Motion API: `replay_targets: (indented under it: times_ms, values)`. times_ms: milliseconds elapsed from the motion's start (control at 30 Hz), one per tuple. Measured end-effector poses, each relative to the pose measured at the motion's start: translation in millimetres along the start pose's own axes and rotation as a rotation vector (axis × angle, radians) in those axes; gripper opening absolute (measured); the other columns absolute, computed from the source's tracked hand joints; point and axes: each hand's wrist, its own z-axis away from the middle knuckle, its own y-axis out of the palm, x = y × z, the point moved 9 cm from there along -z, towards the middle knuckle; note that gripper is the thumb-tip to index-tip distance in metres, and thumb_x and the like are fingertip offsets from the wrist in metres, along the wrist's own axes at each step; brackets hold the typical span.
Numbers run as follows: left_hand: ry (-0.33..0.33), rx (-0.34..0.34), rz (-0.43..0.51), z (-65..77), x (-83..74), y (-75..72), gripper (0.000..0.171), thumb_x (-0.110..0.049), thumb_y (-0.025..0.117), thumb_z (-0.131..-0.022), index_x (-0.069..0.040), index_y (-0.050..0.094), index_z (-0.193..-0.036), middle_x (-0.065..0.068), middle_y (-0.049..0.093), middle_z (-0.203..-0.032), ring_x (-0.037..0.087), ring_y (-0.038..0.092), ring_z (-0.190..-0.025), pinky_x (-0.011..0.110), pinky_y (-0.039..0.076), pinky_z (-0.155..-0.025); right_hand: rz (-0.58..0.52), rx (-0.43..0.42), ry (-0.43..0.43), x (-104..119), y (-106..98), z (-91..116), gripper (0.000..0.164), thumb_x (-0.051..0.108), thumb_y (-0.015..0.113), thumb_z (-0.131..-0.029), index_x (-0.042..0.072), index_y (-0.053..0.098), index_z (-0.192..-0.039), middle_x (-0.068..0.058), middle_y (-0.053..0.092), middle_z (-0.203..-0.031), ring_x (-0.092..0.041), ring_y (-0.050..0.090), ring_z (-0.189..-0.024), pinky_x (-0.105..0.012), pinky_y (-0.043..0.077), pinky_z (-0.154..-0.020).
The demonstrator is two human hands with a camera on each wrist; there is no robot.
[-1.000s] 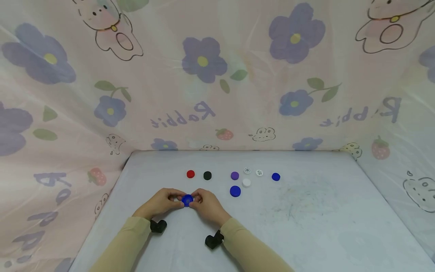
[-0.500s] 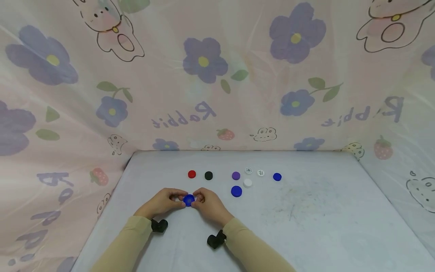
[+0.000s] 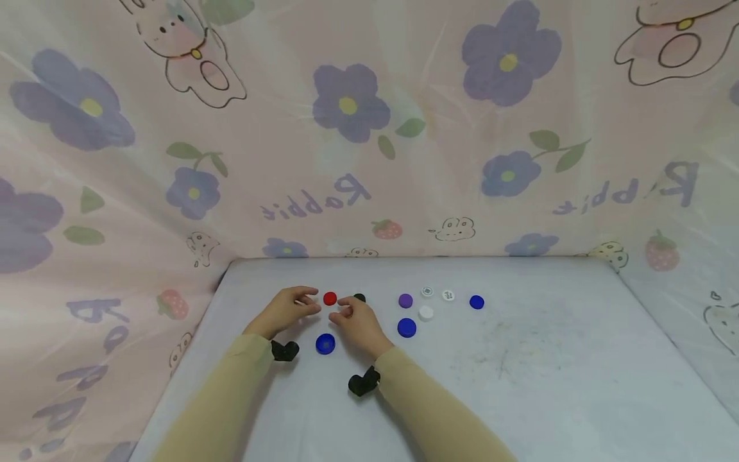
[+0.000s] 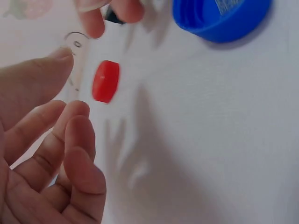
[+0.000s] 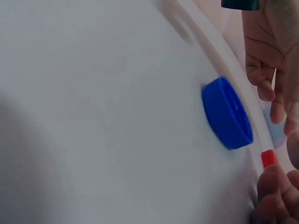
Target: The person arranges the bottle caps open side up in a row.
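A small red cap (image 3: 330, 298) lies on the white table between my two hands. My left hand (image 3: 287, 310) is just left of it, thumb and fingers apart with nothing between them. On the other side, my right hand (image 3: 359, 324) has its loosely bent fingers near the red cap and grips nothing; it partly hides a black cap (image 3: 360, 298). Nearer to me lies a larger blue bottle cap (image 3: 326, 344), hollow side up, touched by neither hand. The left wrist view shows a gap between the left fingers and the red cap (image 4: 106, 81).
To the right lie a purple cap (image 3: 406, 301), a large blue cap (image 3: 407, 328), a plain white cap (image 3: 426, 314), two white caps with printed marks (image 3: 427, 291) and a smaller blue cap (image 3: 476, 302). Patterned cloth (image 3: 346, 154) walls the table's back and sides.
Both hands have let go of the larger blue cap, which now lies on the table. They have moved forward, one to each side of the red cap.
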Motion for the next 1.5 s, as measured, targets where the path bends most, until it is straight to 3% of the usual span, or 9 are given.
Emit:
replay_targets:
  times_ms: [167,333,433,600,900,1200,1500]
  values:
    - [-0.021,0.016,0.002,-11.2,5.6,6.0,0.050,-0.024,0.073,-0.087,-0.010,0.057,-0.133,0.005,0.063,-0.099,0.021,0.059,-0.088,0.033,0.047,-0.076,0.080,-0.001,0.010,2.0,5.1,-9.9,0.046,0.031,0.070,-0.090,0.008,0.058,-0.129,0.003,0.059,-0.083,-0.012,0.055,-0.075,-0.030,0.048,-0.072]
    - [-0.003,0.036,-0.071,-18.6,10.8,11.7,0.050,-0.022,0.073,-0.088,-0.010,0.057,-0.134,0.002,0.063,-0.095,0.019,0.056,-0.089,0.037,0.042,-0.083,0.180,-0.004,0.036,3.5,9.1,-13.3,0.052,0.030,0.070,-0.090,0.007,0.055,-0.133,0.005,0.060,-0.079,-0.010,0.055,-0.073,-0.031,0.048,-0.073]
    - [0.016,0.047,-0.098,-21.0,10.1,15.3,0.048,-0.019,0.072,-0.088,-0.011,0.058,-0.133,0.002,0.062,-0.093,0.019,0.054,-0.087,0.037,0.040,-0.081,0.205,-0.002,0.046,2.9,9.5,-14.5,0.053,0.028,0.071,-0.089,0.006,0.054,-0.134,0.005,0.059,-0.078,-0.010,0.055,-0.072,-0.032,0.047,-0.072]
    - [0.016,0.050,-0.101,-22.2,9.7,17.5,0.045,-0.018,0.072,-0.087,-0.012,0.061,-0.129,0.002,0.060,-0.091,0.019,0.051,-0.079,0.035,0.037,-0.072,0.156,0.022,0.047,0.6,9.8,-15.2,0.051,0.025,0.070,-0.090,0.005,0.055,-0.134,0.004,0.060,-0.076,-0.011,0.055,-0.071,-0.030,0.046,-0.069]
    - [0.034,0.042,-0.083,-21.5,6.8,20.6,0.029,-0.014,0.077,-0.082,-0.013,0.069,-0.109,0.003,0.058,-0.094,0.021,0.050,-0.085,0.035,0.039,-0.073,0.071,0.001,0.011,-1.4,6.1,-16.3,0.028,0.014,0.068,-0.090,0.005,0.067,-0.116,0.003,0.059,-0.077,-0.011,0.053,-0.068,-0.025,0.043,-0.061]
    - [0.072,0.059,-0.134,-22.4,4.8,24.5,0.024,-0.011,0.080,-0.079,-0.013,0.068,-0.100,0.003,0.057,-0.092,0.021,0.050,-0.086,0.035,0.039,-0.074,0.043,-0.006,0.038,-2.0,6.9,-14.1,0.019,0.016,0.071,-0.089,0.006,0.071,-0.105,0.004,0.062,-0.080,-0.011,0.055,-0.073,-0.026,0.046,-0.066]
    - [0.112,0.096,-0.062,-21.4,1.9,23.5,0.025,-0.017,0.079,-0.081,-0.011,0.068,-0.103,0.001,0.063,-0.092,0.020,0.055,-0.084,0.035,0.042,-0.076,-0.027,0.011,0.027,-7.7,8.2,-17.2,0.022,0.017,0.067,-0.092,0.008,0.069,-0.112,0.005,0.064,-0.082,-0.009,0.057,-0.073,-0.025,0.046,-0.065]
